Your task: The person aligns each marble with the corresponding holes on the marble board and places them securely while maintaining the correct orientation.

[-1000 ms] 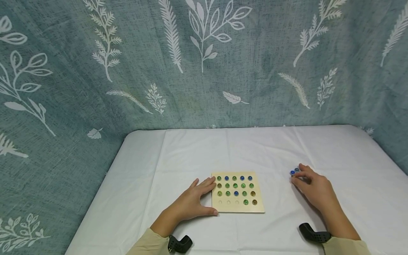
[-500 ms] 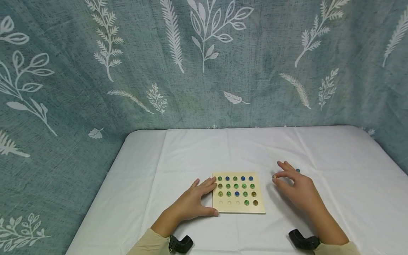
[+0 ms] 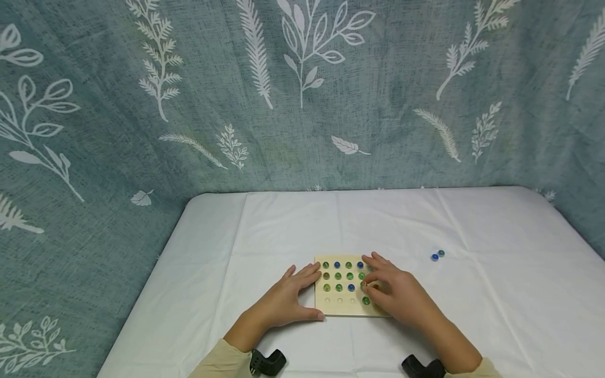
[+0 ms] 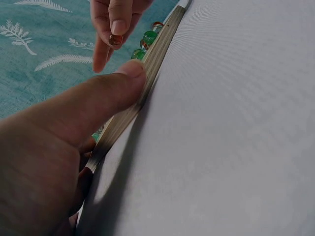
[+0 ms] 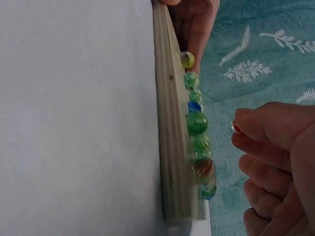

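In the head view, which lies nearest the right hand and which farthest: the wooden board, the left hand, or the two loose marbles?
From the right hand:
1. Wooden board, directly beneath it.
2. Left hand, at the board's left edge.
3. Two loose marbles, out on the cloth to the right.

A white cloth covers the tabletop. On it lie a wooden board near the front edge and two blue marbles off to the right.

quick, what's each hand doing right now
Left hand: fingers straight, pressing on the wooden board's left edge, thumb along its near side.
Right hand: over the board, pinching a reddish marble.
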`<state>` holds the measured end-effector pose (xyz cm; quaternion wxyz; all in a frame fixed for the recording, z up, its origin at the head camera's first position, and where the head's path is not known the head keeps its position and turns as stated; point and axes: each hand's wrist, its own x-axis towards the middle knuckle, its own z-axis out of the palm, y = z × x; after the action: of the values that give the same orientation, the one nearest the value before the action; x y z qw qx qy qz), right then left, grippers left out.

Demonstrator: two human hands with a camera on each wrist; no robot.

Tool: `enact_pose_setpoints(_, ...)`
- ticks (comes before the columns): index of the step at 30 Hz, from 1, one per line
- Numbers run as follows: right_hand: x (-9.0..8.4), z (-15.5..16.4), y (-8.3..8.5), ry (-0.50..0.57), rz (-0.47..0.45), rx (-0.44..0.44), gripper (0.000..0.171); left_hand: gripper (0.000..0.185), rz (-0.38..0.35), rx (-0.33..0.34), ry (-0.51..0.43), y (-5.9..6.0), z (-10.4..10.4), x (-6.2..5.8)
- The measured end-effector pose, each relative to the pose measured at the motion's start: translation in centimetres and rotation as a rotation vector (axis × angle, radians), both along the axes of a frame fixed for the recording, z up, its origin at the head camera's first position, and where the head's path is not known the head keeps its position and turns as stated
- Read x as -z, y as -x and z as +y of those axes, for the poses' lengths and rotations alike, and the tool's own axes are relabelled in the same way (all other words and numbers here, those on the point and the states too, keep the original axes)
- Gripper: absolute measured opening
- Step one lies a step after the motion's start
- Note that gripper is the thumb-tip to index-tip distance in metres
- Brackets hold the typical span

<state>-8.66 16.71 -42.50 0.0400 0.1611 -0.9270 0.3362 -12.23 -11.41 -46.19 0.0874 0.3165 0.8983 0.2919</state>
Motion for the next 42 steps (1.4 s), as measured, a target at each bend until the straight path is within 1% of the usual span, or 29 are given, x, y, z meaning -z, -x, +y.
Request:
enact_pose_setpoints(8,0.0,-1.2,-0.4,-0.072,-0.027,-0.078,0.004,0.097,0.016,0.007,0.001,0.1,-0.1,0.1)
enact_pose_setpoints(14,0.3,-1.9,-0.6,-0.122,-0.037,-0.091,0.004,0.099,0.016,0.007,-0.003,0.1,-0.1,0.1)
enact_pose_setpoints(25,0.7,-2.4,-0.7,-0.175,0.017,-0.099,0.007,0.105,-0.016,-0.015,-0.007,-0.1,-0.1,0.0)
enact_pose_setpoints(36,0.8,-2.3,-0.8,-0.184,0.031,-0.099,0.007,0.105,-0.019,-0.016,0.003,0.0,0.0,0.0)
enact_pose_setpoints(42,0.2,-1.5,-0.5,-0.142,0.007,-0.086,0.01,0.103,-0.019,-0.013,0.011,0.0,0.0,0.0)
